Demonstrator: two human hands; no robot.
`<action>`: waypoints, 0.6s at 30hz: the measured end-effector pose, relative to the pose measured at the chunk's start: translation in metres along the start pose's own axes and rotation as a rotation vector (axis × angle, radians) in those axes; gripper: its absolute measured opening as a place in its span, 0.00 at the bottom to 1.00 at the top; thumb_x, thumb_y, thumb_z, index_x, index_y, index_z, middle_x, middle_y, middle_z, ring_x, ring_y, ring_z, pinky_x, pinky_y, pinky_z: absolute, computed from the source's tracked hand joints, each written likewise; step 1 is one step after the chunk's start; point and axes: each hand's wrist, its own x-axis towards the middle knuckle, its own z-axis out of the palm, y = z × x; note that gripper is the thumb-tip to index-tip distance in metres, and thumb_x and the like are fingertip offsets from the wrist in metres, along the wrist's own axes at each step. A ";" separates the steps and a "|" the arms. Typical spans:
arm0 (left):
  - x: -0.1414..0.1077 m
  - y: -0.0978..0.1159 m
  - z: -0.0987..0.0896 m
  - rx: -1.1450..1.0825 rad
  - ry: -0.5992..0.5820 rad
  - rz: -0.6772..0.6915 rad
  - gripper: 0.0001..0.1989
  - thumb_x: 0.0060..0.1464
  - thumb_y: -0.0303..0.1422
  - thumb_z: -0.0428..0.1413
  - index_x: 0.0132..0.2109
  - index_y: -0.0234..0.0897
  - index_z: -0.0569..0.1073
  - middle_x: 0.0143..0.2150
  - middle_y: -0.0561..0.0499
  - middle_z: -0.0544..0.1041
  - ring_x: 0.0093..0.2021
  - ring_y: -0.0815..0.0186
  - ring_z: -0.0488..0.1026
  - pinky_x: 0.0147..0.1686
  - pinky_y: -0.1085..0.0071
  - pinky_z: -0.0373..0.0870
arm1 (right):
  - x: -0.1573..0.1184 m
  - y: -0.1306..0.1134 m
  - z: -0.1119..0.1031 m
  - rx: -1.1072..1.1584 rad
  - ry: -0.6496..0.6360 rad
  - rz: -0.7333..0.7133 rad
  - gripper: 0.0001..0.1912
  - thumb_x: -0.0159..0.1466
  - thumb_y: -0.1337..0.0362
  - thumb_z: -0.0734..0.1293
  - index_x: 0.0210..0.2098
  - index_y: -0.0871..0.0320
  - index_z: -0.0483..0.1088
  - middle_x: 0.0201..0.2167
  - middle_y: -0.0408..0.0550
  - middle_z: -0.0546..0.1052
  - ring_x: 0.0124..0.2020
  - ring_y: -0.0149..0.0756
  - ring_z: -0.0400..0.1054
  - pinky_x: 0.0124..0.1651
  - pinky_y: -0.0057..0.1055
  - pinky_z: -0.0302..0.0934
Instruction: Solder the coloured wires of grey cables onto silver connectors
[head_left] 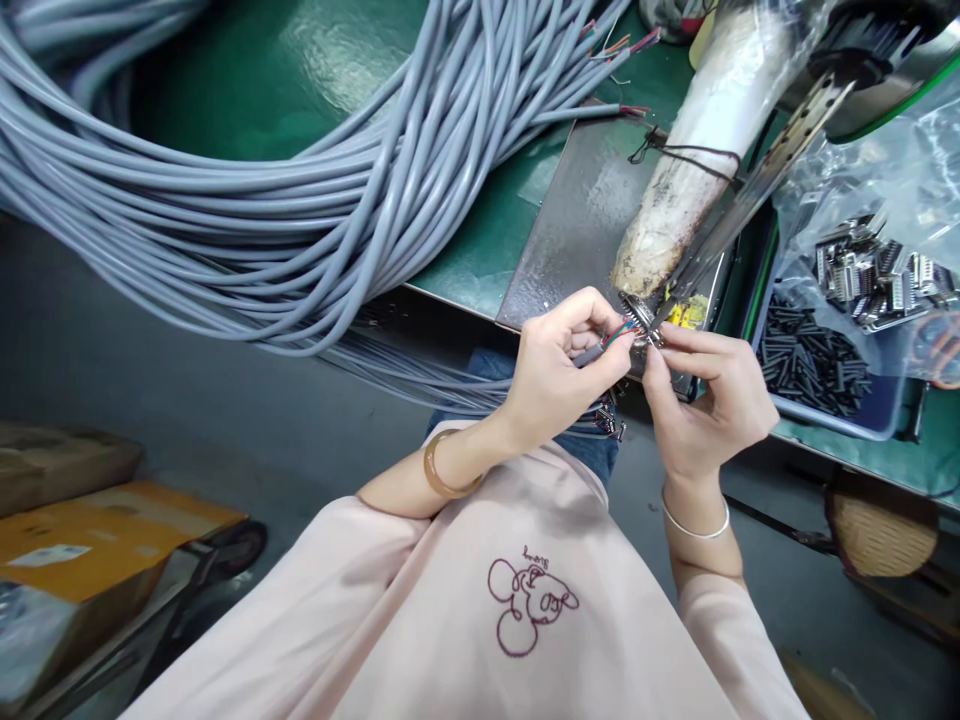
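My left hand [566,360] is closed around the end of a grey cable [589,356], and thin coloured wires [624,330] fan out past its fingertips. Those wire ends meet a small metal connector [636,312] at the edge of a dark metal plate [577,200]. My right hand [705,390] pinches thumb and fingers together beside the connector; what lies between them is too small to make out. Just above both hands, a long narrow metal tool [720,230] slants down, its dark tip close to the connector. Next to it leans a white wrapped tube [686,180] tied with black wire.
A thick bundle of grey cables [360,220] covers the green table's left. At right, a blue tray [892,420] holds short black tubes [810,360] and bagged metal connectors [877,270]. A spool [862,60] stands behind. Yellow sponge [686,312] lies by the tip; cartons [120,530] stand lower left.
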 end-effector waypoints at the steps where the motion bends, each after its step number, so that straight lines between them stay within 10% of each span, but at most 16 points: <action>1: 0.000 0.001 0.001 -0.001 0.003 0.003 0.09 0.58 0.29 0.60 0.33 0.36 0.67 0.30 0.56 0.72 0.22 0.78 0.68 0.22 0.80 0.65 | 0.001 0.000 0.000 -0.005 0.001 -0.005 0.08 0.59 0.73 0.73 0.35 0.55 0.74 0.38 0.43 0.83 0.39 0.35 0.79 0.43 0.33 0.75; 18: 0.003 0.006 -0.004 -0.047 -0.067 -0.147 0.10 0.56 0.28 0.60 0.31 0.36 0.66 0.23 0.59 0.68 0.19 0.79 0.66 0.19 0.81 0.61 | -0.011 0.005 -0.006 -0.052 -0.010 -0.062 0.07 0.62 0.71 0.71 0.38 0.55 0.71 0.38 0.44 0.83 0.36 0.34 0.80 0.38 0.29 0.75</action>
